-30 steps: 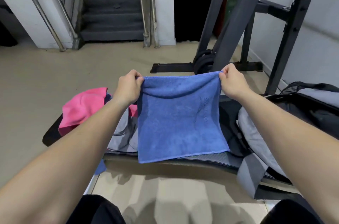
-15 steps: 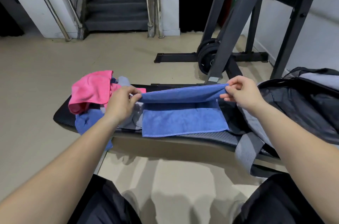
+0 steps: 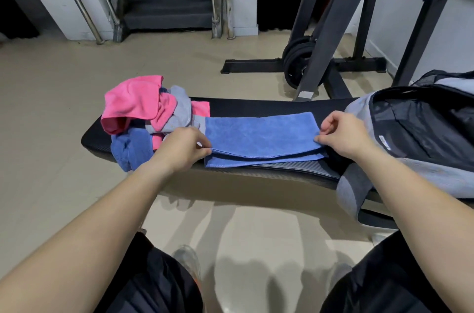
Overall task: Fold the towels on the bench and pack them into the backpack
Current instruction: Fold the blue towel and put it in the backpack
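1 fold done: blue towel (image 3: 259, 133) doubled on table (image 3: 256, 105), unpacked.
L grip (image 3: 183, 147) & R grip (image 3: 343, 133) pinch its near corners; towel heap (image 3: 143, 110) at left unfolded, backpack (image 3: 423, 133) at right.

Both bare forearms reach forward from the lower corners of the view toward the near edge of the surface. The left grip (image 3: 184, 148) lies knuckles-up, thumb and forefinger pinching the left near corner of the blue towel (image 3: 259, 133). The right grip (image 3: 346, 136) mirrors it, fingers curled, thumb and forefinger pinching the towel's right near corner. The wrists are straight and well apart.
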